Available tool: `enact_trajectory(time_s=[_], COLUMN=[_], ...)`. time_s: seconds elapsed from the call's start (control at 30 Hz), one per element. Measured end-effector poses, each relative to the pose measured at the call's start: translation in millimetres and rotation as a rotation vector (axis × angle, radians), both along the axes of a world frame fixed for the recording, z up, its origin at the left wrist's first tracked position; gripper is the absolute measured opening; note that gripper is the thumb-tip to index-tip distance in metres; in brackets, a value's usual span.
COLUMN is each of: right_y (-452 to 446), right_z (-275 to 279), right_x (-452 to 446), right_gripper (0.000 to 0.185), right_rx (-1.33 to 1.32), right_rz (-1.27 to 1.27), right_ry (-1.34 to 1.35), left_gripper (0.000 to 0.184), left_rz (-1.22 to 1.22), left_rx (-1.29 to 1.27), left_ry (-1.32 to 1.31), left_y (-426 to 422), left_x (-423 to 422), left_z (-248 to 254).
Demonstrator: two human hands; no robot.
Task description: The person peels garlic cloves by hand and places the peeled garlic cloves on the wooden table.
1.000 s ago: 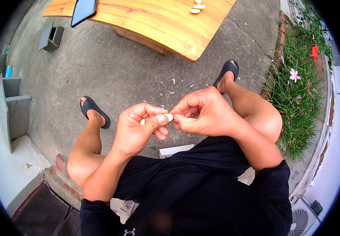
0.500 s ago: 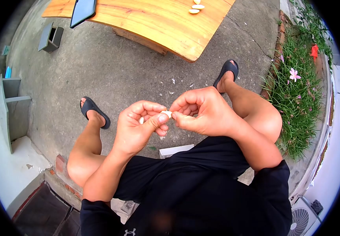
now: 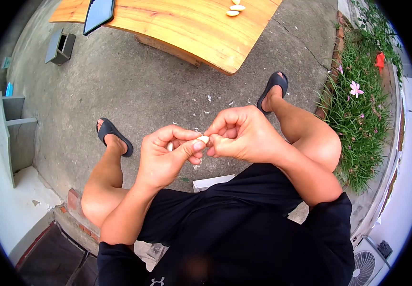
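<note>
And here are both hands, raised over the lap and meeting fingertip to fingertip! The left hand (image 3: 162, 155) has a narrow grip, thumb pressed to finger, pinching a small pale piece much like a garlic clove (image 3: 204, 139), which pokes out to the right of the thumb. A second pale piece (image 3: 170, 146) peeks out, tucked among that same hand's fingers. In comes the right hand (image 3: 245, 136), its grip narrow too, thumb and forefinger right up at the clove's free end; whether they pinch anything is too small to tell. Beyond the hands stands the wooden counter (image 3: 182, 26), and what a spread: pale oval pieces (image 3: 233, 13) grouped near its far right, the uppermost right at the frame's edge, and a dark-rimmed tablet (image 3: 99, 14) over on the left, jutting past the near edge. Down on the concrete floor (image 3: 168, 86), white flakes (image 3: 209, 98) lie scattered between two black slides (image 3: 114, 137), well apart, one on each foot. Off to the right, a pink flower (image 3: 356, 89) stands out in the grass (image 3: 361, 138).
</note>
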State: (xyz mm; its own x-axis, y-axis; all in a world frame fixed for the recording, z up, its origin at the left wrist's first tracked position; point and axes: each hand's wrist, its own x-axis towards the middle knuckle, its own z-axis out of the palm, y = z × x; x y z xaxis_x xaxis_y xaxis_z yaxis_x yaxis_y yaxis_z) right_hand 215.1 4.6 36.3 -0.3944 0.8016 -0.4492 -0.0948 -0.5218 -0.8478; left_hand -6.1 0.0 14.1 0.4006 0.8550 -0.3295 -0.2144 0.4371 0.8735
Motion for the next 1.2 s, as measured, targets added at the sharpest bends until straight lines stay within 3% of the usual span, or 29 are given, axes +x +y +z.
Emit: enact_trajectory(time_s=[0.53, 0.83, 0.93, 1.03, 1.2], right_y=[0.4, -1.5, -1.6, -2.1, -3.7], right_z=[-1.5, -1.8, 1.5, -5.6, -11.9], right_x=[-0.1, -3.0, -2.5, -3.4, -9.3], right_gripper=[0.010, 0.013, 0.011, 0.009, 0.016], right_rx=[-0.026, 0.154, 0.349, 0.857, 1.224], right_rz=[-0.009, -0.046, -0.021, -0.016, -0.035], right_ry=[0.004, -0.093, -0.308, -0.504, -0.669], left_gripper=[0.014, 0.019, 0.020, 0.021, 0.025], left_rz=[0.001, 0.038, 0.061, 0.077, 0.096], left_rx=[-0.071, -0.083, -0.108, -0.229, -0.456], left_ry=[-0.036, -0.100, -0.110, -0.183, -0.308], left_y=[1.1, 2.8, 2.1, 4.1, 3.5], left_x=[-0.7, -0.9, 0.1, 0.2, 0.9], left_z=[-1.5, -8.6, -9.0, -5.6, -6.1])
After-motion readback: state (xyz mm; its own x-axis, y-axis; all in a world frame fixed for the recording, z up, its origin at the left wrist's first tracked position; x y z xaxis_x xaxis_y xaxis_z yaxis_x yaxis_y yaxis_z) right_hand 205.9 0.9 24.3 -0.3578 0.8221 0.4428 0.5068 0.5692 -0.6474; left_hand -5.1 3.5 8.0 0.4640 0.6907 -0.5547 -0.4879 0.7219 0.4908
